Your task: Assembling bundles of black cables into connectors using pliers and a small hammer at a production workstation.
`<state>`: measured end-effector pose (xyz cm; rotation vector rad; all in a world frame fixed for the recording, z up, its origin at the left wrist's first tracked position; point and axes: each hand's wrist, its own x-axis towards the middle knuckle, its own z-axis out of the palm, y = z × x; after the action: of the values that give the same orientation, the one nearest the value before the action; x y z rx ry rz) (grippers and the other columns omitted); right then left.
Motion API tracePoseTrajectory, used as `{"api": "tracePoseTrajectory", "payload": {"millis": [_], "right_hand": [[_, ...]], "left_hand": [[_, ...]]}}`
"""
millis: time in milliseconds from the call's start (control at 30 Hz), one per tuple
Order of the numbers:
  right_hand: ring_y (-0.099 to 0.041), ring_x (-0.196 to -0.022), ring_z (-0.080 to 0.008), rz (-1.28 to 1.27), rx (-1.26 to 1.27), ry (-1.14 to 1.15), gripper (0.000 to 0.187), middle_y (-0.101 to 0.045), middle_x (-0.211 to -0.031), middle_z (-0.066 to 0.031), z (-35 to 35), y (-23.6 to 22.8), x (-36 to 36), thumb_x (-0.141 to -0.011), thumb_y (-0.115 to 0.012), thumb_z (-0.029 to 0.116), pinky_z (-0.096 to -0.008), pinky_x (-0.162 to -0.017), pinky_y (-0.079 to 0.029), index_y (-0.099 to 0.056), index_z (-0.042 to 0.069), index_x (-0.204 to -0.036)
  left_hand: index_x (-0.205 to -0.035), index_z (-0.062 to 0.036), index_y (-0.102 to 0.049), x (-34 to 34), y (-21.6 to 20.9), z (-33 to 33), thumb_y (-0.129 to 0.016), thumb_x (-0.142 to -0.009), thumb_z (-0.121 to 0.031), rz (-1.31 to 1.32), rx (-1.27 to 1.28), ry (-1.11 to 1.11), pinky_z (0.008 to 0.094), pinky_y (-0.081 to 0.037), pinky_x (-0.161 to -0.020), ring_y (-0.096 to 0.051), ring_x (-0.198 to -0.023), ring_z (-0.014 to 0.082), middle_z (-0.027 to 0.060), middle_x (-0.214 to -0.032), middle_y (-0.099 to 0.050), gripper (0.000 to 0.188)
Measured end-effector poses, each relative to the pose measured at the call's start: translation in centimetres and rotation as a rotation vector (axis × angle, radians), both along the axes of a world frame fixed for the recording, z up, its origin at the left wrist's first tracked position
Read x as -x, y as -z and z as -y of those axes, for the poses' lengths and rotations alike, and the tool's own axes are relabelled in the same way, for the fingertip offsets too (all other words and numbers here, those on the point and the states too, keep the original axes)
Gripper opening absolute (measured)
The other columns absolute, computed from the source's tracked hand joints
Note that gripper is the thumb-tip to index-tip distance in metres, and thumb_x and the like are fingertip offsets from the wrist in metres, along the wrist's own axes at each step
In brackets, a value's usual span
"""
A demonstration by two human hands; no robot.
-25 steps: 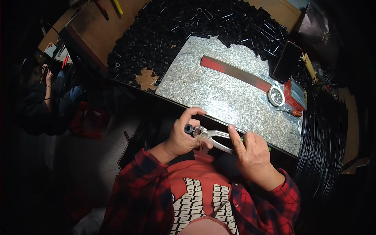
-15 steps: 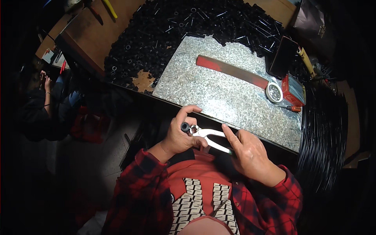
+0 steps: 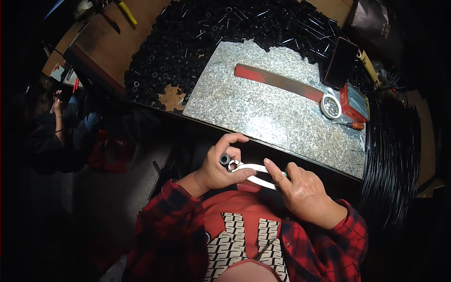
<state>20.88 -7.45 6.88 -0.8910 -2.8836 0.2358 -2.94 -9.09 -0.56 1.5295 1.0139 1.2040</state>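
Note:
My left hand [image 3: 211, 167] grips a short black tubular piece [image 3: 225, 159], its round end with a hole facing up. The jaws of silver end-cutting pincers [image 3: 254, 167] lie against this piece or just beside it; I cannot tell whether they bite on it. The left thumb rests over the head of the pincers, while the index finger stretches toward the table edge. My right hand [image 3: 305, 192] is closed round the handle ends, its index finger lying along the upper handle. Both hands are just in front of the speckled grey tabletop [image 3: 272, 117], above my lap.
A heap of black parts [image 3: 188, 51] covers the table's far and left side. On the tabletop lie a red-brown flat bar [image 3: 277, 84], a round white dish [image 3: 330, 106], a red box [image 3: 353, 103] and a screwdriver [image 3: 354, 126]. Black rods [image 3: 390, 155] hang at right. Another person's arm [image 3: 58, 122] shows far left.
My hands have shifted slightly toward me with the pincers and black piece. The left thumb now lies farther across the pincers' head. At far left, the other person's hands have moved.

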Motion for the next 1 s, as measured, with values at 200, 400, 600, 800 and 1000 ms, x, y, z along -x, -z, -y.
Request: {"api": "tracePoseTrajectory", "payload": {"millis": [200, 400, 600, 800, 1000], "right_hand": [[-0.052, -0.063, -0.0287, -0.096, 0.407, -0.041, 0.077, -0.046, -0.077, -0.0125, -0.4, -0.7, 0.7, -0.068, -0.066, -0.002, -0.0378, -0.056, -0.045, -0.040, 0.004, -0.139], [-0.056, -0.078, -0.0348, -0.120, 0.573, -0.044, 0.076, -0.052, -0.091, -0.0184, -1.2, -2.3, 0.5, -0.064, -0.060, -0.008, -0.0389, -0.071, -0.046, -0.041, 0.000, -0.137], [-0.055, -0.096, -0.0381, -0.215, 0.365, 0.038, 0.072, -0.052, -0.114, -0.0235, -1.2, -1.4, 0.4, -0.066, -0.057, -0.011, -0.0382, -0.084, -0.044, -0.040, -0.004, -0.136], [-0.055, -0.111, -0.0391, -0.123, 0.423, 0.114, 0.067, -0.051, -0.128, -0.0266, -1.1, -1.0, 3.0, -0.073, -0.057, -0.011, -0.0388, -0.093, -0.043, -0.038, -0.005, -0.137], [-0.058, -0.101, -0.0353, -0.116, 0.408, 0.064, 0.067, -0.054, -0.122, -0.0246, -0.2, -1.5, 4.5, -0.071, -0.057, -0.010, -0.0367, -0.087, -0.045, -0.040, -0.004, -0.135]], "left_hand": [[-0.123, 0.0002, -0.039, 0.2, -0.5, 1.0, -0.076, -0.072, -0.002, 0.144, 0.020, -0.028, 0.0163, -0.034, -0.053, -0.044, -0.060, -0.0007, 0.0031, -0.075, -0.054, 0.063], [-0.119, 0.0035, -0.042, 7.7, -8.8, 3.6, -0.075, -0.073, -0.001, 0.318, -0.379, -0.484, 0.0189, -0.042, -0.048, -0.052, -0.056, 0.0069, 0.0087, -0.078, -0.057, 0.057], [-0.099, 0.0044, -0.044, 16.8, -20.3, 14.0, -0.035, -0.098, -0.016, 0.443, -0.483, -0.256, 0.0204, -0.034, -0.042, -0.035, -0.045, 0.0054, 0.0124, -0.086, -0.052, 0.023], [-0.113, 0.0066, -0.054, 17.5, -15.0, 14.1, -0.048, -0.094, -0.010, -0.117, -0.487, -1.224, 0.0185, -0.031, -0.047, -0.038, -0.051, 0.0022, 0.0016, -0.073, -0.052, 0.025], [-0.104, -0.0033, -0.066, 28.1, 4.2, 15.1, -0.059, -0.089, -0.005, -0.569, -0.367, -1.660, 0.0255, -0.046, -0.064, -0.057, -0.066, 0.0120, 0.0027, -0.081, -0.062, 0.016]]}}
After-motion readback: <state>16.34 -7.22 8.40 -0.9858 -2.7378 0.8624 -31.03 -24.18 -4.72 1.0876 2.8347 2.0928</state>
